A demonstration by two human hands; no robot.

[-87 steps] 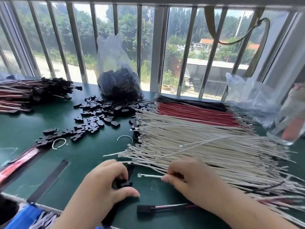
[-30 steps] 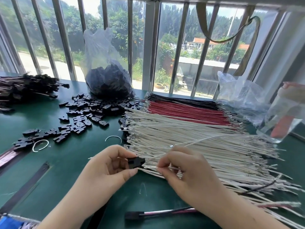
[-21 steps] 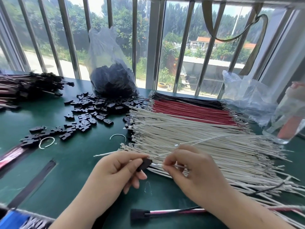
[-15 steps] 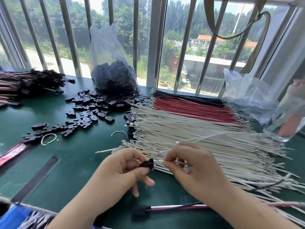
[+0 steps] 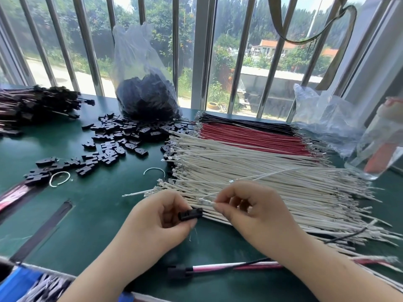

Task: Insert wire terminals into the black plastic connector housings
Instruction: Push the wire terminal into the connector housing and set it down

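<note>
Much of the scene is cut off: the dark bundle of finished cables (image 5: pixel 32 107) runs off the left edge, a clear bottle (image 5: pixel 379 147) is cropped at the right, and blurred blue stuff (image 5: pixel 19 284) fills the lower left corner. The contents of the clear bag (image 5: pixel 144 83) read only as a dark mass. The loose black housings (image 5: pixel 113 140) on the green counter (image 5: pixel 91 214) are too many and too overlapped to count, as are the white wires (image 5: pixel 272 184), red wires (image 5: pixel 250 136) and black wires (image 5: pixel 239 123) laid in rows.

Countable: two hands, two small white rings (image 5: pixel 59 178), one finished cable (image 5: pixel 218 269) near the front edge.

The left hand (image 5: pixel 157 223) pinches one black housing (image 5: pixel 190 214) between thumb and fingers, just above the counter. The right hand (image 5: pixel 250 212) pinches a single white wire (image 5: pixel 272 173) close behind its metal terminal (image 5: pixel 205 201), which sits just above and right of the housing, not touching it.

Compared with half a second ago, the terminal tip has drawn slightly away from the housing opening, and the housing is turned more side-on.
</note>
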